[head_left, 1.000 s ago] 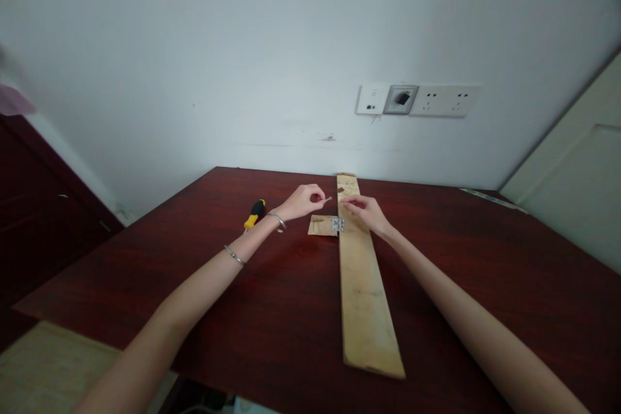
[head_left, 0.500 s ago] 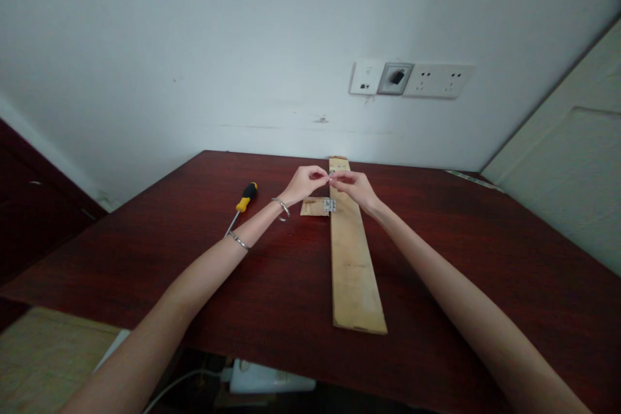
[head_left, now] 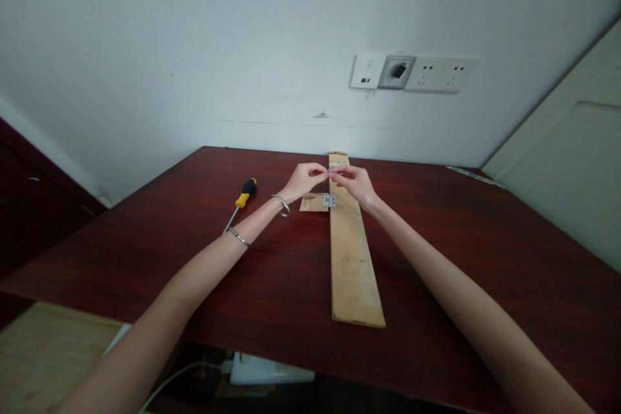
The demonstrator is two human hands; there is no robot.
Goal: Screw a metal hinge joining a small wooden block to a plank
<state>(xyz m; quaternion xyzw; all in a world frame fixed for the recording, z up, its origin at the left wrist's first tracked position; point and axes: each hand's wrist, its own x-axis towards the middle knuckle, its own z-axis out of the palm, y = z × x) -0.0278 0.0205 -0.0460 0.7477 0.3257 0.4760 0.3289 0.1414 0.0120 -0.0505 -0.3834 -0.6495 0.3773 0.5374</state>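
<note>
My left hand (head_left: 309, 179) and my right hand (head_left: 353, 181) meet fingertip to fingertip above the far part of a long wooden board (head_left: 356, 265). Both are closed in a pinch around something small and greyish, too tiny to name. Just nearer than the hands, a metal hinge (head_left: 329, 200) spans the board's left edge and a short wooden piece (head_left: 314, 202) lying against it. To the left of my left hand lies a screwdriver (head_left: 246, 194) with a yellow and black handle, its shaft tip partly hidden by my forearm.
The dark red tabletop (head_left: 272, 297) reaches back to a white wall with wall sockets (head_left: 440, 74). A thin strip (head_left: 473, 176) lies at the back right corner. Below the front edge sit a white power strip (head_left: 269, 370) and a cable (head_left: 174, 375).
The view has tilted slightly, so the table things sit a little higher in the picture. Both hands stay pinched together in nearly the same place.
</note>
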